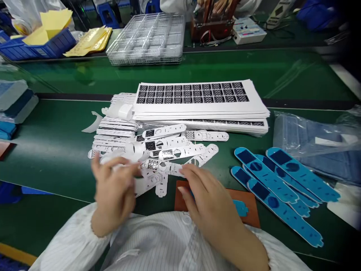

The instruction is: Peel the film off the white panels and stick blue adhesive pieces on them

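My right hand (207, 197) pinches the right end of a white label strip (169, 167), printed in black and with a round hole. My left hand (115, 188) is at the strip's left end, its fingers bent and smeared by motion. Whether they touch the strip is unclear. Around both hands lies a loose pile of similar white strips (183, 151). A curl of white paper (138, 150) lies just above my left fingertips. Partly under my right hand is a brown board (251, 207) with a blue piece (240, 207) on it.
Behind the pile are stacked printed sheets (194, 107) and a row of white strips (115, 128). Several blue panels (284, 192) lie to the right, near a plastic-wrapped blue stack (318, 139). A clear divided tray (149, 37) stands at the back; a person's hands (221, 5) show beyond.
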